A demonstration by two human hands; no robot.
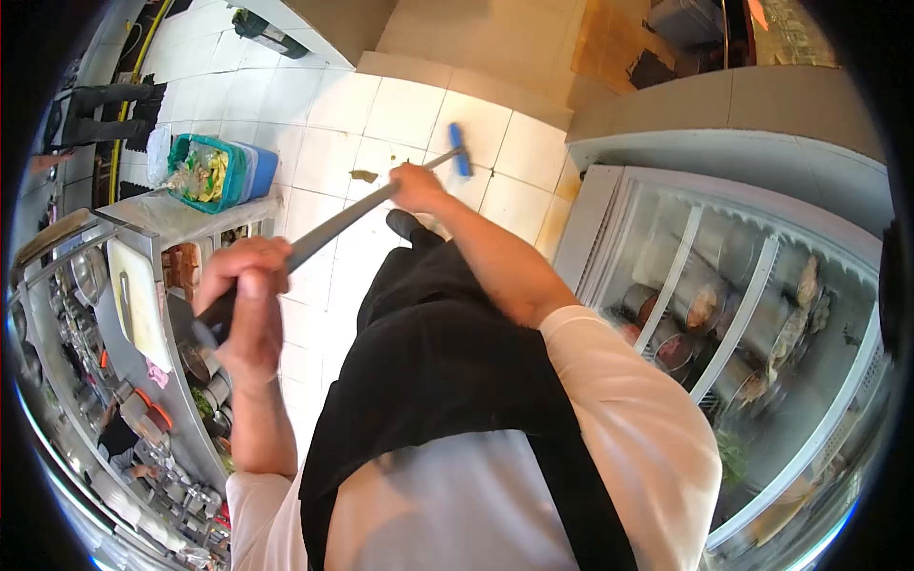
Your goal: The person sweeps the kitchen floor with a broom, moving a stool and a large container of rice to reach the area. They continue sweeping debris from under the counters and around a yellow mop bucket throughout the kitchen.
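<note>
My left hand (249,300) is closed around the top end of a grey broom handle (338,226). Lower down the same handle, my right hand (417,188) grips it. The handle slants away from me to a narrow blue broom head (460,149) resting on the white tiled floor (386,109). The head is slightly blurred, so its bristles cannot be made out. Beside it, left of my right hand, a brownish-green scrap (364,176) lies on the tiles with smaller bits around it. My dark shoe (407,225) shows below the handle.
A glass-fronted fridge (733,314) with pots inside stands on my right. To the left is a counter with a cutting board (141,300) and a knife. A teal bin (228,183) holding food scraps is beyond it. Another person's legs (109,114) show at the far left.
</note>
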